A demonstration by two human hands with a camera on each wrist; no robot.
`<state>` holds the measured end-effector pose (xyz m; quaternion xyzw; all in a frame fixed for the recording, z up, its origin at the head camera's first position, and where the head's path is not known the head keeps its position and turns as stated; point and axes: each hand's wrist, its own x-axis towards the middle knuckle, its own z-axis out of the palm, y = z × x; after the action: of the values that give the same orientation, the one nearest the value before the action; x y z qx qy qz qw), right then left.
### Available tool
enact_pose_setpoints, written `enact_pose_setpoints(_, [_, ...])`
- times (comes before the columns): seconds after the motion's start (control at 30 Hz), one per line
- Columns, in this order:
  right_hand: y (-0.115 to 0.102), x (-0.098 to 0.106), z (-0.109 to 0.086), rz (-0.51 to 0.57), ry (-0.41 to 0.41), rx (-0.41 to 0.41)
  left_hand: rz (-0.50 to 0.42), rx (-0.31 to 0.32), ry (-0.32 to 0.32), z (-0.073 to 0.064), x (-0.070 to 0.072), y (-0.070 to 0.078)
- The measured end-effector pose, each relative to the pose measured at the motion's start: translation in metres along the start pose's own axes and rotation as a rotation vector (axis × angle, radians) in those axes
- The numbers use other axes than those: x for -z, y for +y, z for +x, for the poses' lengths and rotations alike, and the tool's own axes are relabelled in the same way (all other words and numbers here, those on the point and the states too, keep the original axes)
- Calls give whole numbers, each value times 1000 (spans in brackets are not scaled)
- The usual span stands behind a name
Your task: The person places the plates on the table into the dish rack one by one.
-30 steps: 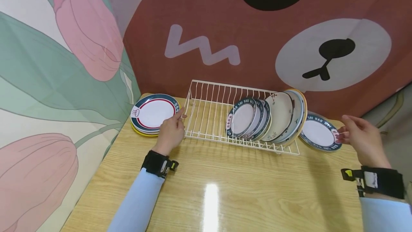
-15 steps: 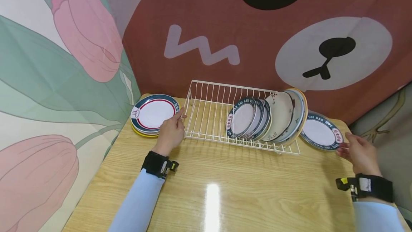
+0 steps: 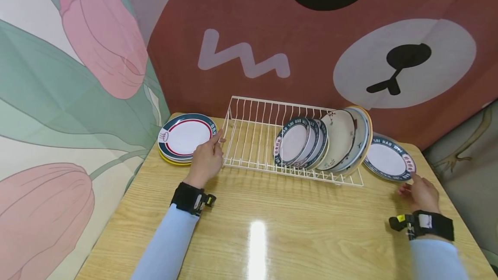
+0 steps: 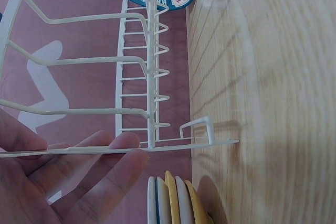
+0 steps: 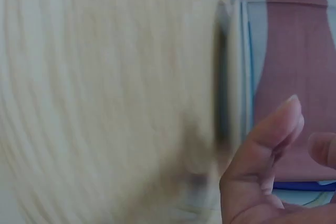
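Note:
A white wire dish rack [image 3: 249, 168] stands at the back of the table, with several plates upright in its right part. My left hand [image 3: 208, 161] holds the rack's left end; in the left wrist view the thumb and fingers [image 4: 118, 177] lie on opposite sides of the end wire. A small stack of plates with a blue-rimmed plate [image 3: 389, 159] on top lies flat right of the rack. Just in front of that stack is my right hand [image 3: 424, 193], loosely bent and holding nothing. In the right wrist view its thumb and fingers stand apart beside the blurred plate edges.
Another plate stack, topped by a white plate with blue and red rings [image 3: 187, 138], lies left of the rack near my left hand. A patterned cloth [image 3: 249, 55] hangs right behind the rack. The wooden table [image 3: 311, 228] stretches in front.
My right hand has moved left and towards the table's front, from beside the right plate stack to its near edge. The left hand, rack and plates keep their places.

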<state>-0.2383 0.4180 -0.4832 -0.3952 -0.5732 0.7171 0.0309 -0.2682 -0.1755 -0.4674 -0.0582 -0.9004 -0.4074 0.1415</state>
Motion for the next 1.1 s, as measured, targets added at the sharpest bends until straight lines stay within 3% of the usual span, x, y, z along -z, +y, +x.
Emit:
enact_pose_setpoints(0.17, [6, -6, 2, 5, 56, -64, 6, -16, 11, 0, 0, 1])
enact_pose_setpoints(0.4, [12, -16, 3, -22, 85, 23, 0, -15, 5, -1, 1, 2])
enact_pose_setpoints(0.63, [16, -18, 5, -53, 111, 34, 5, -14, -1, -2, 0, 2])
enact_pose_setpoints(0.87, [17, -16, 1, -41, 99, 52, 1, -9, -6, -2, 0, 1])
enact_pose_setpoints(1.1, [12, -11, -3, 4, 56, -19, -16, -10, -5, -2, 0, 3])
